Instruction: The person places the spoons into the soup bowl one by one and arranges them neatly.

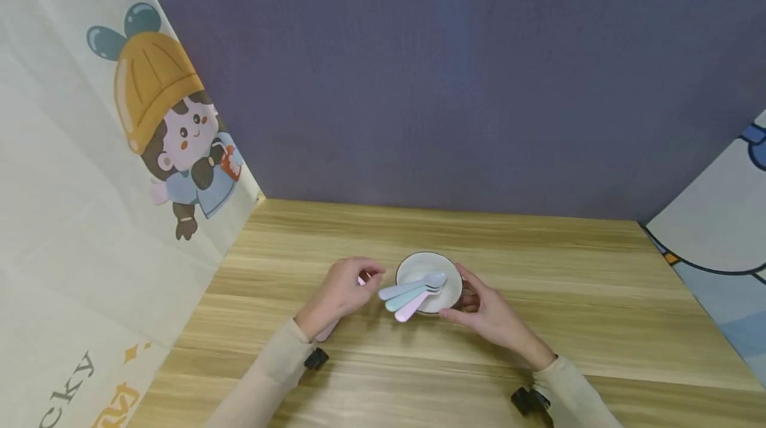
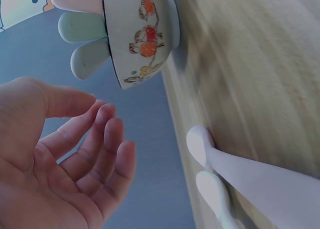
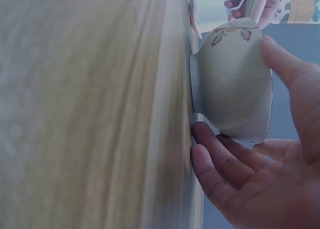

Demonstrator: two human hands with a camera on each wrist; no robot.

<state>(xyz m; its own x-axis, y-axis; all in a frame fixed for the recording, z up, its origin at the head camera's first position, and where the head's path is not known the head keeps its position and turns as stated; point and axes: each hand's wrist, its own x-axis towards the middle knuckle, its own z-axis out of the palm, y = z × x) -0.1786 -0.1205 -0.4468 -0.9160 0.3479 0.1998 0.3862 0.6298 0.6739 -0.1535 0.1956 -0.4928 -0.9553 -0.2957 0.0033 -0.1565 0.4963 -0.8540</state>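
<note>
A small white bowl (image 1: 411, 270) with a dark rim stands on the table, printed with flowers and fruit (image 2: 147, 39) outside. Three utensils lean in it, their handles over the left rim: a lavender spoon (image 1: 397, 291), a mint one (image 1: 397, 304) and a pink one (image 1: 409, 309). My right hand (image 1: 493, 318) holds the bowl's right side, thumb at the rim and fingers low near the base. Left of the handles, my left hand (image 1: 344, 290) hangs with loosely bent fingers, nothing in them. Below it lie a pale pink utensil (image 2: 265, 181) and a whitish spoon (image 2: 214, 191), mostly hidden in the head view.
The wood-grain table (image 1: 538, 262) meets a dark blue-grey panel (image 1: 419, 82) at its back edge. A pale curtain (image 1: 60, 149) with a cartoon figure borders the left side, and another printed cloth (image 1: 706, 222) the right.
</note>
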